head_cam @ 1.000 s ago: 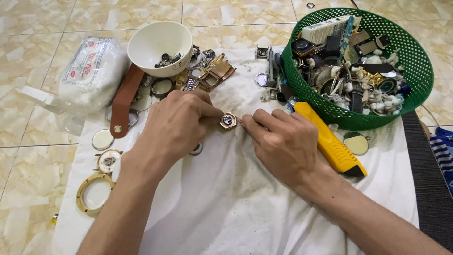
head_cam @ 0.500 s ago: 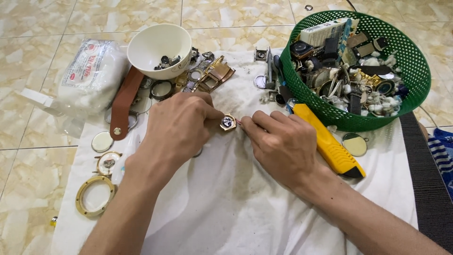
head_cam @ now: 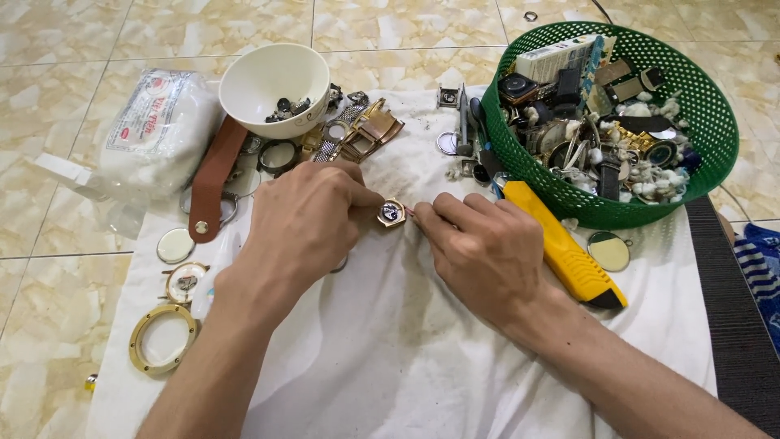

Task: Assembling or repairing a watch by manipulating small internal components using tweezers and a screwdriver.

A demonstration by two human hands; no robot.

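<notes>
The left hand (head_cam: 305,219) pinches a small watch case (head_cam: 391,213) between thumb and forefinger, its fingers (head_cam: 357,195) drawn close together around the left edge of the case, the rest of them curled under. The case is a gold-coloured metal piece with angled corners and a dark, shiny dial, and it sits just above the white cloth (head_cam: 390,349), near the cloth's middle, between the two hands. The right hand (head_cam: 487,252) meets it from the other side: its fingers (head_cam: 443,213) are nearly closed around a thin tool (head_cam: 409,213), of which only a short reddish tip shows, touching the right edge of the case; what kind of tool it is cannot be told. The cloth is soft, creased and speckled with grime, and lies spread on a floor of glossy beige tiles (head_cam: 65,49). Just beside the right hand lies a yellow plastic utility knife (head_cam: 569,256) with a black end. Behind it stands a round green mesh basket (head_cam: 715,138) heaped with watch parts. A smooth white bowl (head_cam: 260,77) holds a few dark metal bits, and a brown leather strap (head_cam: 210,179) lies below it.
</notes>
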